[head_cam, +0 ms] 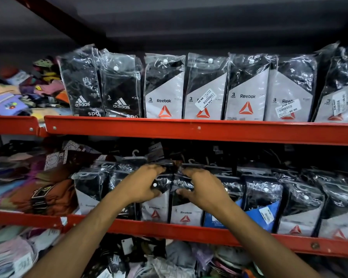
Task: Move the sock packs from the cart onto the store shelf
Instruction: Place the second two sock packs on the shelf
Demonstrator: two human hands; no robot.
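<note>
Two Reebok sock packs stand side by side on the middle red shelf (169, 229). My left hand (143, 183) grips the top of the left Reebok pack (155, 209). My right hand (203, 187) grips the top of the right Reebok pack (186, 214). Both packs are black and grey in clear plastic with a red triangle logo. Their upper parts are hidden by my fingers. The cart is out of view.
More sock packs fill the middle shelf: a blue pack (257, 215) to the right, a grey pack (87, 195) to the left. The upper shelf (189, 130) holds a row of Adidas (121, 87) and Reebok packs (247, 91). Loose coloured socks (14, 97) lie at left.
</note>
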